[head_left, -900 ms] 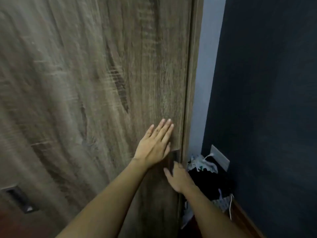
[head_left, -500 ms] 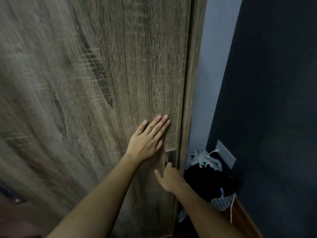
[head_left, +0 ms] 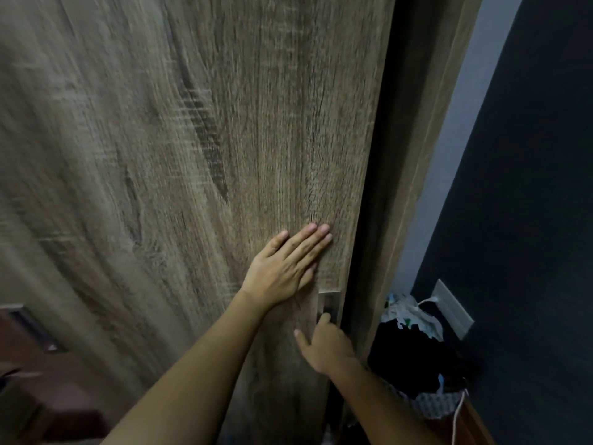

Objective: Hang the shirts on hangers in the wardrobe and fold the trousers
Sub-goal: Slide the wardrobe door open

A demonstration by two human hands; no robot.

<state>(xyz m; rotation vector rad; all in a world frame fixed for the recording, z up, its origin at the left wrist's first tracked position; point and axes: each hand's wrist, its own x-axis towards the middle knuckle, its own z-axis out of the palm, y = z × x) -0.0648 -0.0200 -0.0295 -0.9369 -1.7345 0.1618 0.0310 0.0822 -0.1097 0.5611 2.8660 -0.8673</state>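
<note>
The wardrobe door, a tall panel of grey-brown wood grain, filled the left and middle of the scene, its left part blurred. The person's left hand lay flat against it near its right edge, fingers straight and close together, palm pressed to the wood and grasping nothing. Just below that hand a small recessed handle was set into the door's edge. The right hand was at this handle, thumb spread out to the left and forefinger reaching up into the recess; its other fingers were hidden behind the hand, so I could not tell whether it gripped or only touched. Between the door's right edge and the wardrobe's side panel stood a narrow dark gap, and nothing inside it could be made out. Farther right, low down, a heap of clothes, mostly black with some pale patterned cloth, lay between the side panel and a dark wall. A socket sat on that wall just above the heap, and a white cable hung near the heap's right side.
</note>
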